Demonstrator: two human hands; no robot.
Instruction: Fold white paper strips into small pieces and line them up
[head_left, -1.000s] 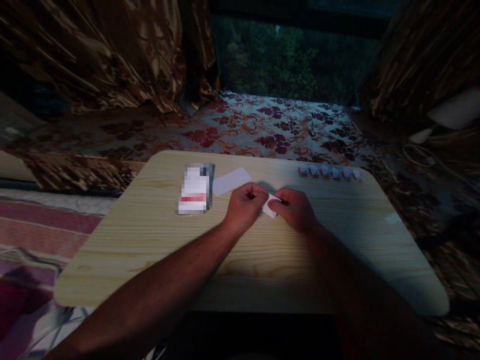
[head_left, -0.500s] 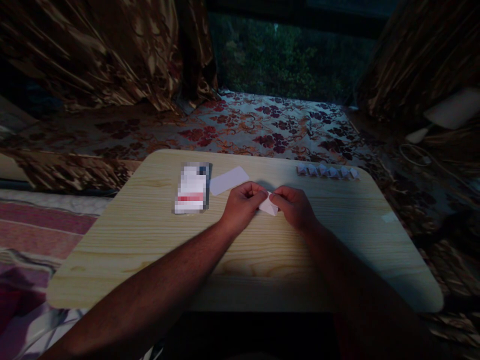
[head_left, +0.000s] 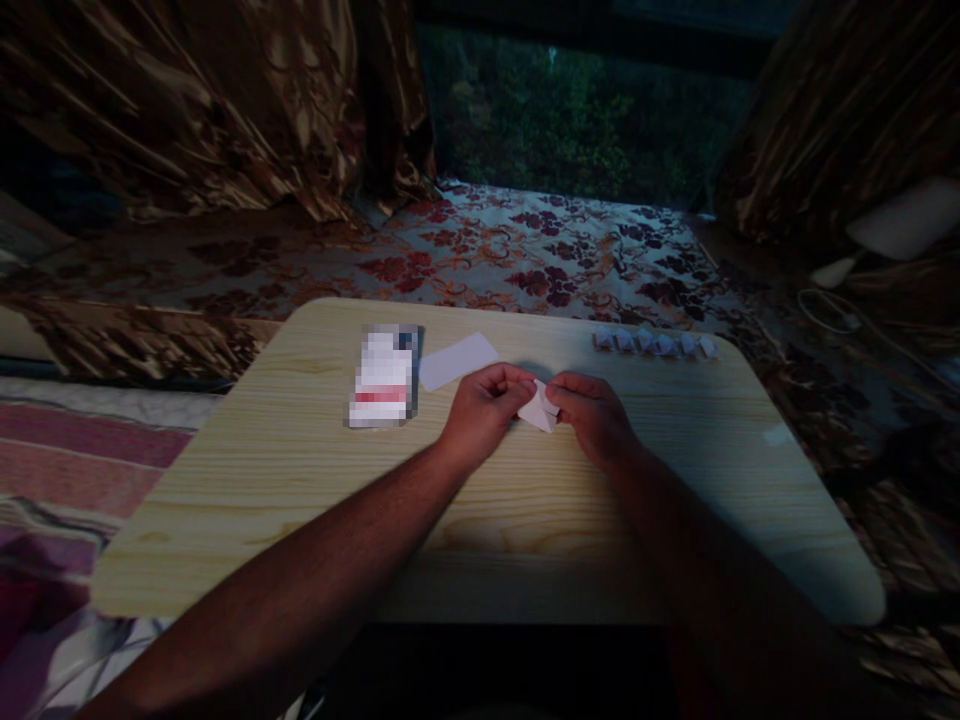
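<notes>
A small folded piece of white paper [head_left: 539, 408] with creases and a pointed lower corner is held a little above the middle of the table. My left hand [head_left: 491, 402] pinches its left side between thumb and fingers. On the other side, my right hand [head_left: 586, 408] is closed on the right edge, thumb on top. The undersides of the fingers are hidden. Beyond my left hand lies a pale rectangular paper strip [head_left: 459, 361], flat on the wood.
The light wooden table [head_left: 315, 510] has rounded corners. A blurred-out white and red rectangular item [head_left: 382, 378] lies left. Several small folded paper pieces [head_left: 655, 343] stand in a row at the back right. A white scrap [head_left: 778, 436] is near the right edge; a lamp [head_left: 904, 220] stands beyond.
My right thumb has shifted slightly right along the folded paper, so more of its upper surface shows. My left hand stays nearly in place.
</notes>
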